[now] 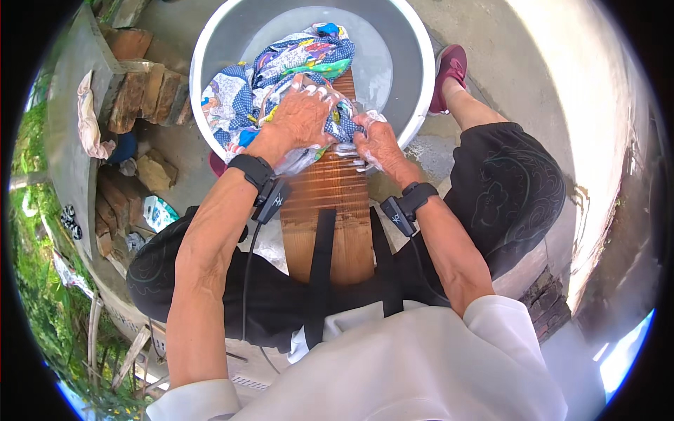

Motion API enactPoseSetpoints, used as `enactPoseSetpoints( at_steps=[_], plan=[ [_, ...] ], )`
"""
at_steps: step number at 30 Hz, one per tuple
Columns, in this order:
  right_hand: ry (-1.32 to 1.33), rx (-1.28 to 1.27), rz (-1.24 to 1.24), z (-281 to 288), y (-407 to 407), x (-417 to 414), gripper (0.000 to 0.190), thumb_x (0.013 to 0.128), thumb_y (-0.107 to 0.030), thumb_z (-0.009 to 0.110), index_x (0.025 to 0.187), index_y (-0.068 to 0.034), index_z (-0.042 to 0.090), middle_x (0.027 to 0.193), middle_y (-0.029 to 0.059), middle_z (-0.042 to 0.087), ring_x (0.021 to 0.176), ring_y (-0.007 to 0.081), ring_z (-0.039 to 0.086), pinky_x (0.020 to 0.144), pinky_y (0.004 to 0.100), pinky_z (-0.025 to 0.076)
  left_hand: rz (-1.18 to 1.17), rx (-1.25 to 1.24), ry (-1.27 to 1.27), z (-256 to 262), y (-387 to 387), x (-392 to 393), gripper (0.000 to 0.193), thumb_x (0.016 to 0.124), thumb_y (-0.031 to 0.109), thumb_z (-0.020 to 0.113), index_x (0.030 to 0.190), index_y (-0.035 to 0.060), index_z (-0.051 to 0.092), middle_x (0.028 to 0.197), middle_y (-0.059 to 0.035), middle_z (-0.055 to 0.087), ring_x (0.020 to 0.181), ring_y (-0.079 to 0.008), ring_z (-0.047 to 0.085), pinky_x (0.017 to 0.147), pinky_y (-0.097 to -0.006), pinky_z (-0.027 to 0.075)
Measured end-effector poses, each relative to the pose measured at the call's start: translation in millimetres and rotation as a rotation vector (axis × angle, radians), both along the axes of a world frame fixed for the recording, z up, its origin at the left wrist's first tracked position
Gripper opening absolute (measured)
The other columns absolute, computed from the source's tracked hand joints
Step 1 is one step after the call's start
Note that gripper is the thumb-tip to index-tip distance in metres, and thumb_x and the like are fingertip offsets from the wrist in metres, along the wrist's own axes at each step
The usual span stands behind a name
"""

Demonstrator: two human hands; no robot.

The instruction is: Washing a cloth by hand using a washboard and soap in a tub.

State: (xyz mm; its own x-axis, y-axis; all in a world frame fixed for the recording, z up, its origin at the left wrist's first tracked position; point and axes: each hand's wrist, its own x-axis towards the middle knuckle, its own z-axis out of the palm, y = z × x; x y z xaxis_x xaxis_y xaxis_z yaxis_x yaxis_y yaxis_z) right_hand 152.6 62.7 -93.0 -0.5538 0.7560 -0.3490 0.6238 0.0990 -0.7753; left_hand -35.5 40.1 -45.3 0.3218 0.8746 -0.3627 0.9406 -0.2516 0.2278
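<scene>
A wet, soapy cloth with a blue, white and multicoloured print (pixel 305 55) lies bunched in a round basin with a white rim (pixel 427 63) and over a ridged wooden washboard (pixel 337 179). The board leans into the basin from between the legs. My left hand (pixel 303 118) presses on the bunched cloth from above, fingers curled over it and coated with suds. At the cloth's right edge, my right hand (pixel 380 139) pinches a fold over the board. Each wrist wears a black strap with a small device. Cloudy water (pixel 374 58) shows in the basin.
Bricks (pixel 147 94) are stacked left of the basin beneath a grey slab (pixel 73 142), on which a pale cloth (pixel 90 118) lies. A yellowish stone (pixel 155 171) and a plastic bag (pixel 158 213) sit below. A foot in a red shoe (pixel 452 76) rests right of the basin.
</scene>
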Motion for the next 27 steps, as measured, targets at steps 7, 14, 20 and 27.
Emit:
enactPoseSetpoints(
  at_steps=[7, 14, 20, 27],
  plan=[
    [-0.064, -0.023, -0.209, -15, 7, -14, 0.027, 0.071, 0.005, 0.050, 0.097, 0.002, 0.059, 0.073, 0.0170, 0.060, 0.067, 0.0269, 0.060, 0.063, 0.0360, 0.047, 0.467, -0.222, -0.070, 14, -64, -18, 0.052, 0.075, 0.051, 0.059, 0.084, -0.0005, 0.061, 0.064, -0.0165, 0.061, 0.061, -0.0308, 0.062, 0.064, -0.0413, 0.046],
    [0.198, -0.184, -0.346, -3, 6, -42, 0.039, 0.075, -0.013, 0.048, 0.113, -0.002, 0.053, 0.105, 0.0239, 0.056, 0.099, 0.0355, 0.054, 0.088, 0.0377, 0.040, 0.469, 0.039, -0.164, 20, -59, -13, 0.081, 0.064, 0.047, 0.072, 0.123, 0.0006, 0.041, 0.127, -0.0197, 0.038, 0.112, -0.0381, 0.041, 0.086, -0.0497, 0.038],
    [-0.026, 0.073, -0.098, -37, -6, -22, 0.052, 0.071, -0.012, 0.049, 0.123, -0.005, 0.042, 0.093, 0.0252, 0.057, 0.086, 0.0430, 0.055, 0.080, 0.0459, 0.043, 0.605, -0.154, -0.440, 12, -12, -38, 0.061, 0.073, 0.039, 0.068, 0.116, 0.0014, 0.049, 0.118, -0.0192, 0.049, 0.103, -0.0338, 0.050, 0.086, -0.0426, 0.041],
    [0.010, -0.025, -0.349, 0, 0, -34, 0.043, 0.070, -0.011, 0.053, 0.112, -0.006, 0.050, 0.084, 0.0209, 0.061, 0.071, 0.0361, 0.061, 0.065, 0.0406, 0.049, 1.054, 0.011, -0.365, -61, 1, -97, 0.020, 0.080, 0.017, 0.062, 0.093, 0.0036, 0.058, 0.083, -0.0111, 0.058, 0.075, -0.0199, 0.054, 0.067, -0.0337, 0.043]
  ],
)
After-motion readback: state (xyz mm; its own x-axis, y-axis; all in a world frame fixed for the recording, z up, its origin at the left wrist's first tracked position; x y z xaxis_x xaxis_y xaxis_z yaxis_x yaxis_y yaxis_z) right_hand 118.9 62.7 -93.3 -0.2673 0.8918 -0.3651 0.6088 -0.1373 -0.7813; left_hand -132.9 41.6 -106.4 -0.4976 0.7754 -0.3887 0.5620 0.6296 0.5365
